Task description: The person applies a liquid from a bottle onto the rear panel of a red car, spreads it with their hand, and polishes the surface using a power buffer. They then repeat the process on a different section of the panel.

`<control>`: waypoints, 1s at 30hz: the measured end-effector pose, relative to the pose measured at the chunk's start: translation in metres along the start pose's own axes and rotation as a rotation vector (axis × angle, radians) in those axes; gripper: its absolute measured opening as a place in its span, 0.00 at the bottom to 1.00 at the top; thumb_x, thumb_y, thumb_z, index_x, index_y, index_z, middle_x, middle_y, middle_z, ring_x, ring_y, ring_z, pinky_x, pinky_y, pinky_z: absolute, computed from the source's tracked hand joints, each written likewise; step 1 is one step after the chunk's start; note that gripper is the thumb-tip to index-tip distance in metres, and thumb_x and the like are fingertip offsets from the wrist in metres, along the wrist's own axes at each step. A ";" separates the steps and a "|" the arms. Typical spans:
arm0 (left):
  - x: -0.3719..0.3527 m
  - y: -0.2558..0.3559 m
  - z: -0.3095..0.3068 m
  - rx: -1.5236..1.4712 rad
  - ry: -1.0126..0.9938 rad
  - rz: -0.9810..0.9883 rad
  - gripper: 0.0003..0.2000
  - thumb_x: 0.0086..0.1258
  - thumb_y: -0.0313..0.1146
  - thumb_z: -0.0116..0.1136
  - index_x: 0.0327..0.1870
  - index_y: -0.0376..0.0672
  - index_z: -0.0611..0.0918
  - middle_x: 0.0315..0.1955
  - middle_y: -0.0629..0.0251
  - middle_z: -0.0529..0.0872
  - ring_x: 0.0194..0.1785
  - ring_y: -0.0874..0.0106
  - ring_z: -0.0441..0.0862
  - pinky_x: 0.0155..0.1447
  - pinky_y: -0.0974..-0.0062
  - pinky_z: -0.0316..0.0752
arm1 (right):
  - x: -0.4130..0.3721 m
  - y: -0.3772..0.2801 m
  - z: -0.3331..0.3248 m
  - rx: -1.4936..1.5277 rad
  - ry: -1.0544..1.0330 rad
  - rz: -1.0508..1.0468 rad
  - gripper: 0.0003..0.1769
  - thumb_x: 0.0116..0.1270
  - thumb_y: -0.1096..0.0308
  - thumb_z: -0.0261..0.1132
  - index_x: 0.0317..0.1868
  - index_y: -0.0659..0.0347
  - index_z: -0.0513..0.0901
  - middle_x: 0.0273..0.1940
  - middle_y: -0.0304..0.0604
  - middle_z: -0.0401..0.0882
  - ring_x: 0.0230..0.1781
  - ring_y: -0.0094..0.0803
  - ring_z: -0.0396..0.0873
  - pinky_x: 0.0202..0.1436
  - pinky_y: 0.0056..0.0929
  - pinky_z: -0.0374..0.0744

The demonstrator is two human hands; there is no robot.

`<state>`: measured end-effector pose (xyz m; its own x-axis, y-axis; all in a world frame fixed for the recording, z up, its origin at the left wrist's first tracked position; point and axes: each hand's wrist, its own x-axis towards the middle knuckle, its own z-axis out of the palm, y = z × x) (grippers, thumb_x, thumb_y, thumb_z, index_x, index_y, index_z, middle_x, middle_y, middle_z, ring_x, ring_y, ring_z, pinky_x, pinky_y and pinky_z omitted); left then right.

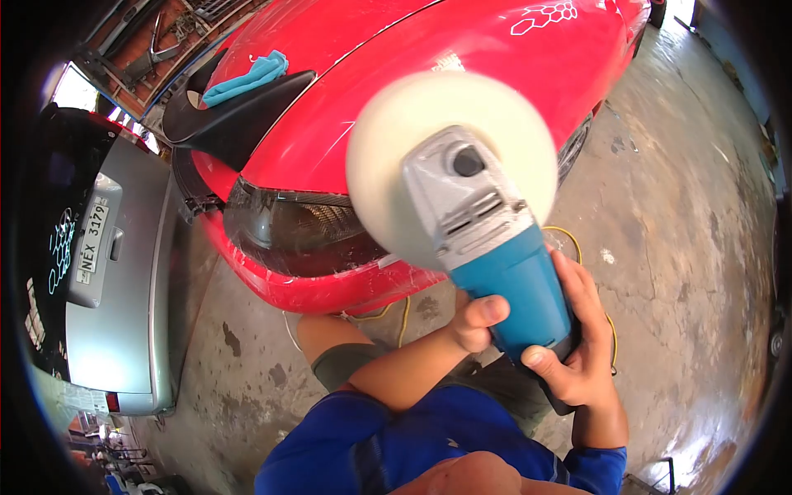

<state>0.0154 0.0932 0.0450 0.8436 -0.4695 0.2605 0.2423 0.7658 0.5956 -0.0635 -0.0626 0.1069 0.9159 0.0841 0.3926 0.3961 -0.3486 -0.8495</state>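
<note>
The left hand [481, 320] and right hand [582, 359] wrap the blue-bodied grey-headed polisher [511, 280], likely heavy and rigid, best gripped on that barrel, its round white foam pad [388, 153] soft.

White rectangular licence plate [92, 239], on the rear of the silver car [124, 330] at left of view: dark characters read "NEX 3179", seen turned on end.

Dark rear window [45, 165] of the same car: cyan honeycomb-outline decal [59, 247], a sign only, no letters legible in it.

Glossy red car panel [371, 49], top of view: white honeycomb-outline emblem [544, 16], cells only, no words with it.

Grey-and-teal handheld polisher [511, 280]: any lettering on its housing too blurred to read.
</note>
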 end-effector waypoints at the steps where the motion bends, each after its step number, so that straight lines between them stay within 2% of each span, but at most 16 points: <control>1: 0.004 -0.008 0.000 -0.014 -0.016 -0.036 0.44 0.63 0.54 0.73 0.76 0.35 0.74 0.65 0.53 0.83 0.66 0.60 0.84 0.71 0.57 0.81 | -0.005 0.003 -0.004 -0.015 0.029 0.038 0.58 0.63 0.46 0.82 0.84 0.71 0.69 0.79 0.66 0.72 0.79 0.56 0.74 0.81 0.50 0.72; 7: 0.038 -0.041 0.014 0.048 -0.047 -0.054 0.39 0.64 0.47 0.75 0.74 0.36 0.74 0.60 0.54 0.84 0.60 0.63 0.87 0.65 0.61 0.86 | -0.018 0.031 -0.027 0.130 0.216 0.152 0.60 0.63 0.41 0.81 0.84 0.73 0.69 0.77 0.66 0.73 0.78 0.56 0.74 0.83 0.51 0.68; 10: 0.048 -0.059 0.018 0.079 -0.062 -0.115 0.40 0.65 0.51 0.73 0.73 0.35 0.75 0.62 0.55 0.84 0.63 0.62 0.86 0.68 0.59 0.84 | -0.026 0.045 -0.039 0.141 0.273 0.201 0.61 0.64 0.39 0.80 0.84 0.74 0.68 0.76 0.64 0.74 0.78 0.54 0.74 0.83 0.50 0.68; 14: 0.071 -0.093 0.019 0.141 -0.058 -0.147 0.39 0.65 0.49 0.74 0.74 0.36 0.74 0.62 0.55 0.84 0.61 0.63 0.86 0.66 0.61 0.85 | -0.038 0.074 -0.055 0.154 0.362 0.253 0.62 0.65 0.38 0.79 0.85 0.74 0.65 0.78 0.64 0.73 0.80 0.51 0.73 0.83 0.48 0.68; 19: 0.088 -0.122 0.014 0.210 -0.070 -0.260 0.32 0.67 0.48 0.72 0.67 0.36 0.81 0.55 0.59 0.88 0.56 0.69 0.87 0.61 0.67 0.84 | -0.052 0.100 -0.061 0.214 0.458 0.321 0.63 0.68 0.39 0.77 0.87 0.76 0.61 0.81 0.63 0.69 0.82 0.49 0.71 0.85 0.45 0.67; 22: 0.089 -0.133 0.011 0.201 -0.049 -0.307 0.32 0.68 0.47 0.72 0.68 0.36 0.81 0.54 0.59 0.88 0.55 0.69 0.87 0.61 0.67 0.84 | -0.061 0.117 -0.056 0.302 0.511 0.327 0.62 0.69 0.40 0.77 0.87 0.75 0.59 0.81 0.63 0.69 0.83 0.48 0.70 0.86 0.44 0.65; 23: 0.086 -0.134 0.010 0.237 -0.040 -0.297 0.32 0.68 0.47 0.72 0.68 0.36 0.81 0.55 0.58 0.88 0.56 0.69 0.87 0.61 0.67 0.84 | -0.062 0.116 -0.055 0.286 0.489 0.356 0.64 0.69 0.34 0.74 0.88 0.73 0.60 0.83 0.61 0.68 0.84 0.47 0.68 0.87 0.44 0.63; 26: 0.077 -0.119 0.013 0.207 -0.044 -0.252 0.33 0.66 0.47 0.76 0.68 0.37 0.82 0.57 0.61 0.88 0.58 0.69 0.87 0.65 0.66 0.83 | -0.067 0.113 -0.048 0.297 0.465 0.291 0.63 0.69 0.40 0.77 0.88 0.75 0.58 0.82 0.62 0.69 0.83 0.48 0.69 0.87 0.45 0.64; 30: 0.058 -0.081 0.013 0.148 -0.074 -0.195 0.34 0.64 0.46 0.77 0.69 0.37 0.81 0.59 0.59 0.88 0.61 0.69 0.86 0.67 0.65 0.82 | -0.057 0.082 -0.031 0.203 0.396 0.237 0.63 0.68 0.39 0.78 0.87 0.75 0.61 0.81 0.63 0.70 0.84 0.50 0.68 0.87 0.48 0.64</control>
<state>0.0387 -0.0020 0.0217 0.7490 -0.6371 0.1819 0.3191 0.5875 0.7436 -0.0856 -0.1252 0.0262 0.9024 -0.3502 0.2510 0.2211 -0.1236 -0.9674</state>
